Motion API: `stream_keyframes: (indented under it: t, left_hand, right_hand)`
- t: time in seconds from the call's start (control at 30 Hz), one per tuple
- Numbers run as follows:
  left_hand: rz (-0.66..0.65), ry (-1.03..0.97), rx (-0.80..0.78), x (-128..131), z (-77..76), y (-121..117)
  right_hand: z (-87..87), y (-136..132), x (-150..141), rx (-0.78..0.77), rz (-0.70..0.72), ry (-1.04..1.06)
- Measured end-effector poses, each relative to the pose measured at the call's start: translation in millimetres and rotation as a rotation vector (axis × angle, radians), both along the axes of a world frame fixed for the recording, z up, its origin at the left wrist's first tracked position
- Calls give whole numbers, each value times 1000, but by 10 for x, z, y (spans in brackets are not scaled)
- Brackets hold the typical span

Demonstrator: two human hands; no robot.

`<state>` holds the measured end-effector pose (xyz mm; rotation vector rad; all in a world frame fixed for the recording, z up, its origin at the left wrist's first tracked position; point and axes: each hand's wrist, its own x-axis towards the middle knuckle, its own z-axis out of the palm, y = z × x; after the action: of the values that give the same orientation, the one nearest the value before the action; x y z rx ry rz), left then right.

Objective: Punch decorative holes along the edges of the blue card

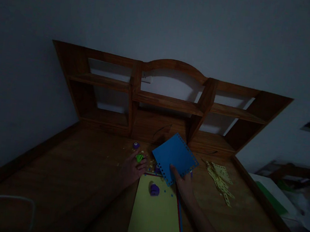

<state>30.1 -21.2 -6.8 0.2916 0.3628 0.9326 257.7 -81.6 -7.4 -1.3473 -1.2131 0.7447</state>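
My left hand (133, 170) is closed around a small green craft punch (139, 158), left of the paper stack. Between the fingers of my right hand (185, 185) is a blue sheet of paper (175, 153), tilted, with rows of punched holes along its edges. Below it lies a yellow sheet (155, 215) on top of red and blue sheets. A purple craft punch (154, 189) rests on the yellow sheet, with a few blue punched bits beside it. Another purple punch (136, 145) stands beyond my left hand. A further purple item is partly hidden under the blue sheet's lower edge.
Punched yellow paper strips (221, 180) lie on the wooden desk (97, 161) at right. Small paper bits are scattered around my left hand. A wooden shelf unit (167, 102) stands along the back. A white cable (10, 197) crosses the lower left.
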Motion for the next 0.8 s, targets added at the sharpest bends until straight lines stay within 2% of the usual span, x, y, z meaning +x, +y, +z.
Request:
stream_keyframes:
  t: [0.2, 0.33, 0.6, 0.8]
  left_hand:
    - [3, 24, 30, 5, -13, -1]
    - [61, 19, -31, -19, -44, 16]
    - [133, 59, -20, -6, 23, -7]
    - [-1, 4, 69, -44, -74, 27]
  right_hand:
    - [-40, 17, 24, -13, -1, -39]
    - [-26, 27, 29, 24, 15, -44]
    - [23, 9, 13, 40, -6, -38]
    - [32, 11, 23, 62, 29, -89]
